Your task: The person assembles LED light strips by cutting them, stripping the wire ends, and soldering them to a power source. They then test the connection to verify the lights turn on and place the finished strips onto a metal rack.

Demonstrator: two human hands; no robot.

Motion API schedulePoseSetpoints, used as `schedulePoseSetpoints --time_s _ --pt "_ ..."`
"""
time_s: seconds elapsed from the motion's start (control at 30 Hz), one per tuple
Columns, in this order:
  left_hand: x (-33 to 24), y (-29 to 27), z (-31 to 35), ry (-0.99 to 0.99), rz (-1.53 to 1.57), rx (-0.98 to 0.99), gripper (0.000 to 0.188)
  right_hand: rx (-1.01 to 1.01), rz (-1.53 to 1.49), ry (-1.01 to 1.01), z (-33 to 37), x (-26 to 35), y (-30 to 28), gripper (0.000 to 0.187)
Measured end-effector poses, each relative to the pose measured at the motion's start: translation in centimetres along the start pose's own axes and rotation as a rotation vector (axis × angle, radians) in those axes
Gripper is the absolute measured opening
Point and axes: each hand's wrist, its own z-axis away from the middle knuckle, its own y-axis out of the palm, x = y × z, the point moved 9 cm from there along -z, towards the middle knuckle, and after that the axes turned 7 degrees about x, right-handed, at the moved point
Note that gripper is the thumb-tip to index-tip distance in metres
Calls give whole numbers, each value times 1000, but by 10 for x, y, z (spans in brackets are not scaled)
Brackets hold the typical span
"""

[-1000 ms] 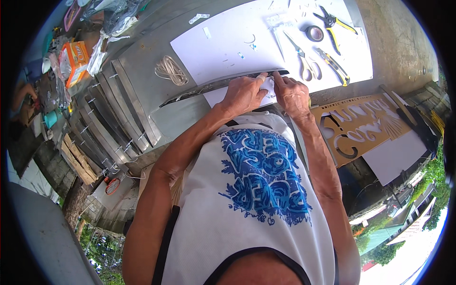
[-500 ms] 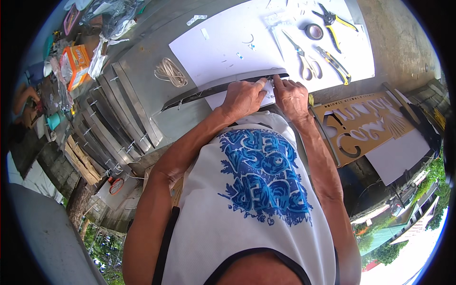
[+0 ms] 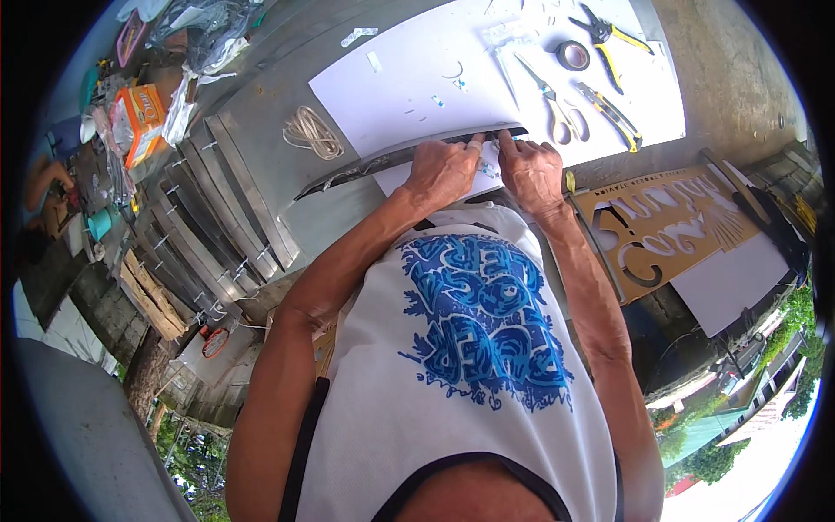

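A long, dark, slightly curved metal-looking strip [image 3: 355,171] lies across the near edge of a white sheet [image 3: 409,78]. Both my hands are at its right part. My left hand [image 3: 442,172] is closed on the strip, index fingertip pressed at its upper side. Close beside it, my right hand [image 3: 531,177] has its fingers curled over the right end. Whatever small piece may be between the fingertips is too small to make out. Thin pale wire shows along the strip's left part. Small clear-and-blue bits [image 3: 490,170] lie between the hands.
Scissors [image 3: 557,113], black tape [image 3: 573,56], a wire stripper [image 3: 605,35] and a yellow-black cutter [image 3: 616,117] lie right on the sheet. Coiled cord [image 3: 313,133] sits left. Several curved metal strips [image 3: 228,187] rest farther left. A cut-out brown board [image 3: 652,226] is at right.
The strip has shifted slightly, and both hands have moved a little with it. My fingertips at its right end have changed position slightly.
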Motion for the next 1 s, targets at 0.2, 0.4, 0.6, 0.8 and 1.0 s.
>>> schedulePoseSetpoints --time_s 0.2,0.4,0.6,0.8,1.0 --pt "8 1 -6 -30 66 40 33 32 1 -3 -5 -1 4 16" --pt "9 -3 -8 -25 140 45 32 -43 -29 -28 -5 5 -5 13" --pt "12 -9 -10 27 174 -47 22 -37 -116 24 -5 -1 -8 11" --pt "13 -14 -8 -5 204 -57 24 -25 -364 297 8 -33 -20 11" --pt "15 -14 -7 -44 237 -4 25 73 -165 141 -8 -21 -22 15"
